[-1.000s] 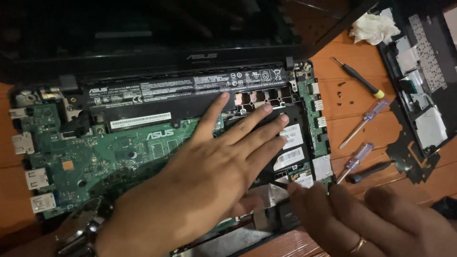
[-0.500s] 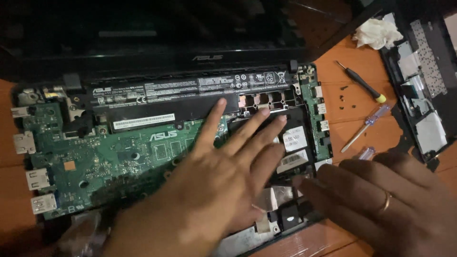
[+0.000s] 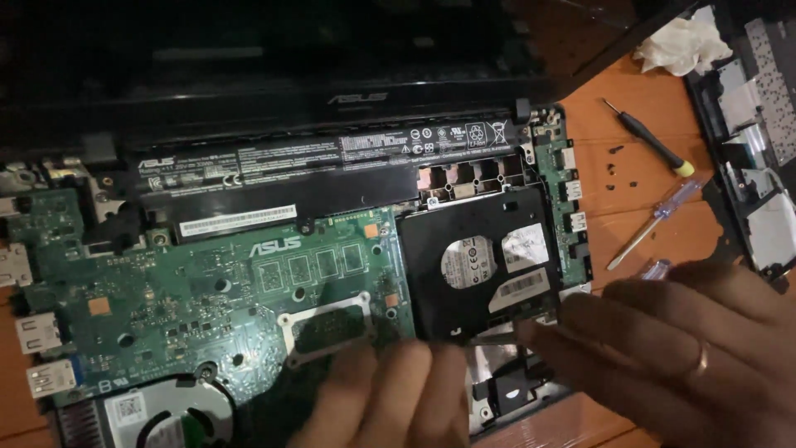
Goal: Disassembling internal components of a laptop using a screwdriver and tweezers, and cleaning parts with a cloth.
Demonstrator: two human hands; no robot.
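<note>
Just one view here, a head cam looking steeply down from above, pretty close in. An opened laptop (image 3: 249, 274) with its green board bare fills most of the frame, its dark screen running across the 12 o'clock edge. Orange wooden table (image 3: 613, 191) shows from 1 to 3 o'clock, with screwdrivers (image 3: 651, 141) lying there. The wearer's left hand (image 3: 390, 398) comes in at 6 o'clock, the right hand (image 3: 680, 357) from 4 to 5 o'clock. No second view to overlap with.
</note>
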